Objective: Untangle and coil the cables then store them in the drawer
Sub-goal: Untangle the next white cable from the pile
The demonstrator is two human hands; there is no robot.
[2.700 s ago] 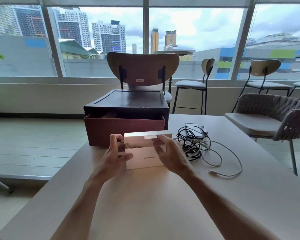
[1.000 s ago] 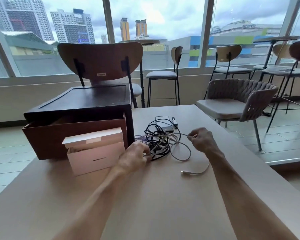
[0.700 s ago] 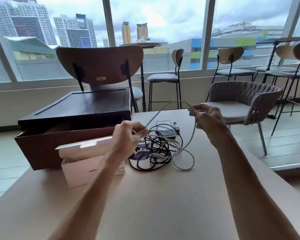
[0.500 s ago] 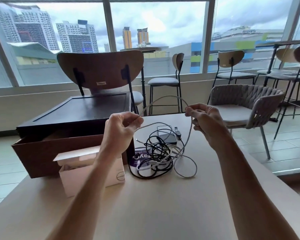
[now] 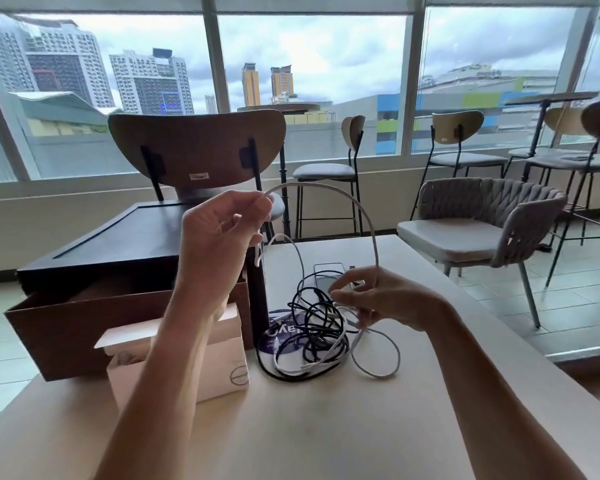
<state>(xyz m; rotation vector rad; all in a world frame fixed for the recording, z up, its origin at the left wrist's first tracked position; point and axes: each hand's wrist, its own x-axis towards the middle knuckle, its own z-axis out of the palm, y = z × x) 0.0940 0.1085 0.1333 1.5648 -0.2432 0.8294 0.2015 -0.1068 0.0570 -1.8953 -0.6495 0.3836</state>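
White cable [image 5: 312, 183] arcs in the air btwn both hands. Its lower run drops into the tangle [image 5: 309, 341] of black & white leads on the table [image 5: 326, 431], just right of the pulled-open drawer [image 5: 84, 327].

Left hand [image 5: 219, 237] is raised, thumb & forefinger pinching the cable near one end. The short tail dangles below and the other fingers are loosely curled. Right hand [image 5: 388, 299] sits lower, over the tangle, fingertips pinching the same cable, remaining fingers half spread.

Cable looks light, thin and floppy w/ a bit of spring. It prob. slides thru fingers easily, and plugs may snag in the loops. Best hold is near the free end, feeding loops hand to hand, no yanking.

White box [image 5: 187, 368] stands in front of the drawer. A phone-like device [image 5: 328, 271] lies behind the tangle.
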